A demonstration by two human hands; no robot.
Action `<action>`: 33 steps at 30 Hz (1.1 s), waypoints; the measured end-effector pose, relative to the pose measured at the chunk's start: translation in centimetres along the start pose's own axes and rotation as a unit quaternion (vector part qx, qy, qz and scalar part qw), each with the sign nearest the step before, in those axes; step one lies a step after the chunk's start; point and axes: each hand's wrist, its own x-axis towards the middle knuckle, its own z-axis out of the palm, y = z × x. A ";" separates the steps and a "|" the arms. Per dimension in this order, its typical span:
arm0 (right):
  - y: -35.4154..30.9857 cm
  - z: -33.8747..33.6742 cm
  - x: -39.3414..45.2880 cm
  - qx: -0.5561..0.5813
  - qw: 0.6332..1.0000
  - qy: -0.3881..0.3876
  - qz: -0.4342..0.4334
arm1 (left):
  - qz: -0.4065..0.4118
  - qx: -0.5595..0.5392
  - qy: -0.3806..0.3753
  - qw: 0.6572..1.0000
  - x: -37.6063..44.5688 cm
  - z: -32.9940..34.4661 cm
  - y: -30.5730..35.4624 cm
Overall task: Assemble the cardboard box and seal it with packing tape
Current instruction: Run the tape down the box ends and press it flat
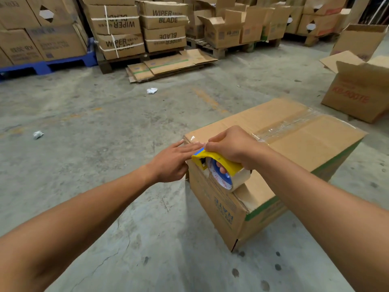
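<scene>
At frame centre, the right hand gripped the yellow plastic tape dispenser at the brown cardboard box edge; the flat left hand pressed the tape end just left of it.

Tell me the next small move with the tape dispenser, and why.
Probably pull the tape dispenser down the box's near side and tear the strip off. The tape already runs along the top seam to this edge, the right hand grips the dispenser there, and the left hand lies flat at the corner.
</scene>
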 end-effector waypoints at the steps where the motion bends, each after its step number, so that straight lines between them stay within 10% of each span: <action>1: -0.1 -0.1 -0.1 0.001 1.000 -0.006 0.002 | 0.002 -0.003 0.014 1.000 0.0 0.3 0.0; 21: 5.5 -1.7 -14.2 0.033 0.998 0.041 0.046 | -0.037 0.037 0.068 0.996 -0.6 1.4 1.9; 29: 5.4 -2.1 -13.7 0.044 0.998 0.032 0.040 | 0.156 0.049 0.077 0.984 -0.7 1.8 8.3; 33: 5.7 -2.1 -13.1 0.039 0.998 0.041 0.029 | 0.125 0.020 0.068 0.990 0.0 2.6 9.2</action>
